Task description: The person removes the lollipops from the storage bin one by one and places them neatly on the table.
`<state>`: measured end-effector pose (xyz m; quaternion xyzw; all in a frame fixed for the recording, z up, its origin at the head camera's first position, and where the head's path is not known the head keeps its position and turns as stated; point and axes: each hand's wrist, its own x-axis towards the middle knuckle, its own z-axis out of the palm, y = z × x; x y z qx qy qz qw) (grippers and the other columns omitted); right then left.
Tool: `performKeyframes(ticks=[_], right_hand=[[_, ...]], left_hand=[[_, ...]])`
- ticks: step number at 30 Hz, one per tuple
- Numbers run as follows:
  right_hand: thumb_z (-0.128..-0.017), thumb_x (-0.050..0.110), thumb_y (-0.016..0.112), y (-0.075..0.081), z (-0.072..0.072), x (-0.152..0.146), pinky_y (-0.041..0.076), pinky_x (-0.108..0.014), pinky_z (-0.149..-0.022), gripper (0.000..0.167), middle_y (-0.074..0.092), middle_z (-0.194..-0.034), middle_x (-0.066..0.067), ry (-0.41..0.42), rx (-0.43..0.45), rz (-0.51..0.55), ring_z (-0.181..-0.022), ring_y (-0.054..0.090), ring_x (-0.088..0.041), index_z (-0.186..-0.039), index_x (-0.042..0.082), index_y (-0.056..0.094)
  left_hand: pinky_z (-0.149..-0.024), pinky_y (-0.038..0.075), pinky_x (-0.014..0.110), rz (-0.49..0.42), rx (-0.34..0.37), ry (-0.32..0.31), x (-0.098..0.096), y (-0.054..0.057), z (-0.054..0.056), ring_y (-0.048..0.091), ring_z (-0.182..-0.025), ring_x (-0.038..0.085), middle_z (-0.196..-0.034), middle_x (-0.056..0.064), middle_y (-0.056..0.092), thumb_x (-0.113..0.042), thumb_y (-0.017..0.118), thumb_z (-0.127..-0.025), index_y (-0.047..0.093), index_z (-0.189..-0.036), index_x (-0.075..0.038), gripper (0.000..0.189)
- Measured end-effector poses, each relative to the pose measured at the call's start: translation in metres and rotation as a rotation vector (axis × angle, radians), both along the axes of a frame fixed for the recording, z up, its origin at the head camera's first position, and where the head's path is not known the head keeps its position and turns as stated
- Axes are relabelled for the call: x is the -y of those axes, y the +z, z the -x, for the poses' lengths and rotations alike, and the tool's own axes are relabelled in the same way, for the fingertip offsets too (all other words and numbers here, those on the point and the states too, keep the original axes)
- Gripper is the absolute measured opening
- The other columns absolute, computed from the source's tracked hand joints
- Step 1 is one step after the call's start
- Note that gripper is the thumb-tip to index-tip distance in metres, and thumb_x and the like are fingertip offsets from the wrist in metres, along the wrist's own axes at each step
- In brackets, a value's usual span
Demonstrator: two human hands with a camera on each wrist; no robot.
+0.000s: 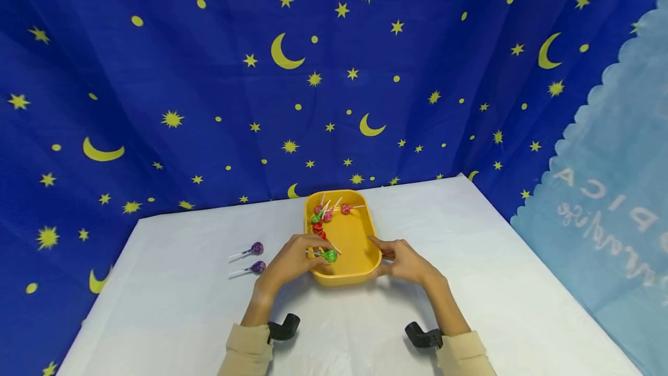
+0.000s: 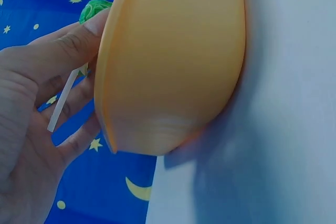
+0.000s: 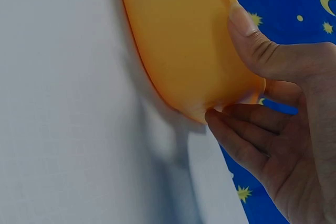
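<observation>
My left hand (image 1: pixel 292 257) pinches a green lollipop (image 1: pixel 330 256) over the near left side of a yellow tray (image 1: pixel 360 248). In the left wrist view, the lollipop's green wrapper (image 2: pixel 93 10) shows past the thumb, and its white stick (image 2: pixel 63 100) slants down in front of the palm. At the tray's near right corner, my right hand (image 1: pixel 407 260) holds the wall, thumb (image 3: pixel 244 22) near the rim and fingers on the adjoining side. Inside the tray, several lollipops lie along the far and left sides, among them a pink one (image 1: pixel 345 209) and red ones (image 1: pixel 318 228).
Two purple lollipops, an upper one (image 1: pixel 256 248) and a lower one (image 1: pixel 258 267), lie on the white table (image 1: pixel 182 283) left of the tray. Behind the table hangs a blue curtain (image 1: pixel 235 91) with yellow moons and stars. A light-blue cloth (image 1: pixel 616 202) hangs at right.
</observation>
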<state>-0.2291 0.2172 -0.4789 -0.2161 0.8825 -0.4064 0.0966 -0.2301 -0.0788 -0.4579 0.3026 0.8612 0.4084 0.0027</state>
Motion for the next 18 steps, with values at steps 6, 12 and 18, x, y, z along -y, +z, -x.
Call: performKeyframes(ticks=[6,12,18], right_hand=[[-0.077,0.029,0.083,0.000,0.001,-0.002,0.048,-0.042,-0.100,0.082,0.043,-0.147,-0.021,0.010,0.008,0.013,-0.122,0.058,-0.035,-0.144,0.001,0.044],[-0.078,0.029,0.083,-0.002,0.002,-0.003,0.048,-0.042,-0.100,0.081,0.043,-0.147,-0.022,0.015,-0.001,0.022,-0.122,0.058,-0.035,-0.143,0.000,0.044],[-0.078,0.028,0.082,-0.002,0.002,-0.001,0.049,-0.041,-0.099,0.081,0.043,-0.147,-0.022,0.021,-0.004,0.027,-0.122,0.058,-0.036,-0.143,-0.001,0.044]], left_hand=[[-0.097,0.049,0.041,-0.004,0.007,-0.020,0.005,0.001,-0.002,0.064,-0.107,0.018,-0.111,-0.002,0.072,-0.013,0.076,-0.084,0.074,-0.111,-0.011,0.028],[-0.096,0.050,0.039,0.019,-0.015,-0.007,0.011,0.004,-0.008,0.064,-0.102,0.014,-0.106,-0.006,0.072,-0.014,0.077,-0.083,0.074,-0.109,-0.014,0.026],[-0.093,0.052,0.035,0.037,-0.022,0.011,0.027,0.008,-0.016,0.064,-0.099,0.013,-0.102,-0.007,0.072,-0.013,0.078,-0.081,0.075,-0.107,-0.015,0.026]])
